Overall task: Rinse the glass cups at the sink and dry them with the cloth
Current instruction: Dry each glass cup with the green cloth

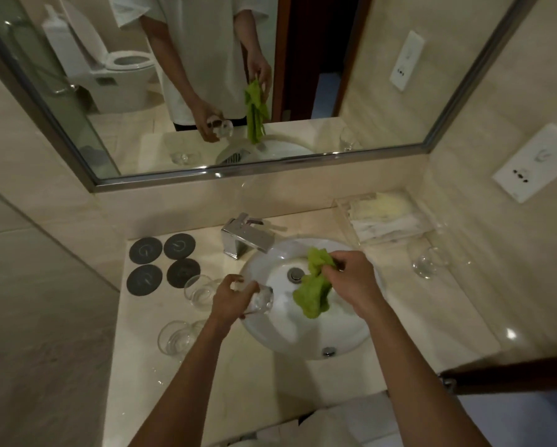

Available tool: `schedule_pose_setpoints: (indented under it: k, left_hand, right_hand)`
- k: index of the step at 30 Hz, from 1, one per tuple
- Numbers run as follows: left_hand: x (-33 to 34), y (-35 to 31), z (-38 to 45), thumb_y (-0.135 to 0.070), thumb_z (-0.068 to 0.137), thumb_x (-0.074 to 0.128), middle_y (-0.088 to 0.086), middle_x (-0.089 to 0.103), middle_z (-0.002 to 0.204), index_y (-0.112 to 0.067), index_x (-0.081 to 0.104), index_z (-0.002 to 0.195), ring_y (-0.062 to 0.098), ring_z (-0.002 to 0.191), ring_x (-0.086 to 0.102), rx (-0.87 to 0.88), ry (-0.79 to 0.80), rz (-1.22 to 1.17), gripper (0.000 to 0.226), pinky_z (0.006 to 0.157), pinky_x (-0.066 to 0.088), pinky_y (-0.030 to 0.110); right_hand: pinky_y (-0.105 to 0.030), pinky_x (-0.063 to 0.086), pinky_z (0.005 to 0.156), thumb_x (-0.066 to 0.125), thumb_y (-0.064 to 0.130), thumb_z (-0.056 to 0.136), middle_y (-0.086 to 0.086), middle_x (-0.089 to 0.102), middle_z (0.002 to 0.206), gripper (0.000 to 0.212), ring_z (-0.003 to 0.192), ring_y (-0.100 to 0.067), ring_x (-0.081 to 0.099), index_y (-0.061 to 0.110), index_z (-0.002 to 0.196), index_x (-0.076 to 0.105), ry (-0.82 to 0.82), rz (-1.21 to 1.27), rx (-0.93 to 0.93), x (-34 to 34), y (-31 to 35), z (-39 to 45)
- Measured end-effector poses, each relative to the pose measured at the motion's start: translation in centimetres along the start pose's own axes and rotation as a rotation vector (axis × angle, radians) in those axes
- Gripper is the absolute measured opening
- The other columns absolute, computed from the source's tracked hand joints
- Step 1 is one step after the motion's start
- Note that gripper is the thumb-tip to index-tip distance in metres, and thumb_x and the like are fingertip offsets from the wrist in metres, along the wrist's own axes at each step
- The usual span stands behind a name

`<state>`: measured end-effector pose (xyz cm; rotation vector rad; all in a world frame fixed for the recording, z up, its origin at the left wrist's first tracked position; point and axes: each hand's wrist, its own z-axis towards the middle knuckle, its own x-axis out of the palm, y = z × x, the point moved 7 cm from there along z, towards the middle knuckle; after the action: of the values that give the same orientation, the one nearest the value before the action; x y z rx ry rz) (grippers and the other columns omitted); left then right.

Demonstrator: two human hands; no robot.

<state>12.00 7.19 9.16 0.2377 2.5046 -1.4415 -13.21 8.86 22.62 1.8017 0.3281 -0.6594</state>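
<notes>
Cloth: bright lime green, plain. Sink: glossy white, with a chrome drain at its 12 o'clock. Faucet: polished silver. Four coasters, at the sink's 9 to 10 o'clock: dark grey, each marked with a faint pale ring. Counter: cream marble, softly veined. Glass cups: clear, colourless. Wall sockets: white.
</notes>
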Motion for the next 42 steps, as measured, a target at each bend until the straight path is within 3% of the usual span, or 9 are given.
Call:
schedule_pose_setpoints:
  k: [4, 11, 16, 20, 23, 29, 32, 37, 42]
  left_hand:
    - [3.8, -0.3, -1.3, -0.043, 0.085, 0.062, 0.016, 0.064, 0.095, -0.013, 0.058, 0.1, 0.032, 0.075, 0.065, -0.321, 0.23, -0.512, 0.034, 0.061, 0.045, 0.031]
    - [8.8, -0.8, -2.7, -0.052, 0.082, 0.06, 0.021, 0.058, 0.093, -0.005, 0.054, 0.088, 0.029, 0.064, 0.057, -0.554, 0.36, -0.875, 0.047, 0.059, 0.042, 0.028]
    - [8.7, -2.3, -2.4, -0.049, 0.09, 0.054, 0.014, 0.057, 0.064, -0.008, 0.062, 0.071, 0.028, 0.052, 0.056, -0.434, 0.301, -0.635, 0.046, 0.05, 0.039, 0.024]
    - [8.0, -4.3, -1.6, -0.056, 0.094, 0.051, 0.013, 0.061, 0.077, -0.008, 0.061, 0.089, 0.029, 0.058, 0.062, -0.211, 0.183, -0.256, 0.049, 0.064, 0.047, 0.032]
    - [8.0, -6.3, -1.8, -0.062, 0.095, 0.043, 0.014, 0.063, 0.086, -0.007, 0.06, 0.1, 0.026, 0.06, 0.062, -0.085, 0.134, -0.115, 0.058, 0.058, 0.048, 0.03]
    - [7.5, -7.2, -2.2, -0.061, 0.099, 0.033, 0.013, 0.062, 0.086, -0.01, 0.058, 0.112, 0.027, 0.066, 0.062, -0.1, 0.105, -0.216, 0.059, 0.056, 0.046, 0.028]
    - [7.0, -8.5, -2.4, -0.059, 0.095, 0.049, 0.012, 0.067, 0.088, -0.012, 0.061, 0.104, 0.026, 0.07, 0.063, -0.031, 0.08, -0.266, 0.05, 0.057, 0.053, 0.032]
    - [6.3, -9.6, -2.3, -0.046, 0.089, 0.066, 0.008, 0.07, 0.086, -0.01, 0.064, 0.103, 0.021, 0.063, 0.063, -0.008, 0.065, -0.328, 0.038, 0.058, 0.049, 0.03]
    - [5.9, -11.6, -3.0, -0.03, 0.088, 0.07, 0.011, 0.069, 0.086, -0.007, 0.065, 0.095, 0.02, 0.072, 0.065, 0.116, 0.039, -0.374, 0.024, 0.058, 0.05, 0.028]
  right_hand:
    - [-0.007, 0.04, 0.059, 0.055, -0.002, 0.089, -0.002, 0.072, 0.083, 0.028, 0.074, -0.011, 0.062, 0.016, 0.085, 0.077, -0.038, -0.062, -0.097, -1.7, 0.3, 0.4]
    - [-0.037, 0.053, 0.089, 0.038, -0.005, 0.089, -0.006, 0.068, 0.104, 0.043, 0.097, -0.023, 0.063, 0.019, 0.108, 0.067, -0.143, -0.009, -0.059, -4.6, -0.8, 1.4]
    - [-0.031, 0.05, 0.081, 0.036, -0.014, 0.085, -0.009, 0.068, 0.1, 0.044, 0.096, -0.023, 0.063, 0.011, 0.103, 0.067, -0.146, 0.162, -0.038, -5.1, -1.2, 1.7]
    - [-0.018, 0.05, 0.073, 0.04, -0.011, 0.087, -0.004, 0.069, 0.095, 0.038, 0.09, -0.017, 0.064, 0.013, 0.102, 0.066, -0.125, 0.311, -0.099, -4.5, -0.1, 1.5]
    - [-0.03, 0.056, 0.078, 0.045, -0.005, 0.091, -0.005, 0.07, 0.1, 0.036, 0.094, -0.019, 0.067, 0.02, 0.108, 0.065, -0.009, 0.413, -0.151, -2.9, 0.8, 1.2]
    - [-0.014, 0.049, 0.066, 0.05, -0.001, 0.086, 0.002, 0.068, 0.094, 0.033, 0.08, -0.001, 0.062, 0.018, 0.104, 0.069, 0.101, 0.332, -0.153, -0.2, 0.7, -0.7]
    - [-0.017, 0.052, 0.074, 0.052, 0.015, 0.077, 0.003, 0.069, 0.106, 0.031, 0.095, -0.005, 0.065, 0.014, 0.1, 0.073, 0.113, 0.394, -0.13, 0.5, 0.2, -1.0]
    - [-0.008, 0.048, 0.077, 0.057, 0.013, 0.097, 0.012, 0.057, 0.125, 0.017, 0.113, -0.003, 0.056, 0.011, 0.109, 0.069, 0.024, 0.43, -0.108, 0.6, -0.3, -0.9]
    - [-0.026, 0.055, 0.093, 0.072, 0.037, 0.087, 0.008, 0.055, 0.132, 0.055, 0.115, -0.006, 0.058, 0.035, 0.137, 0.05, 0.096, 0.433, 0.005, 2.0, -1.0, -0.4]
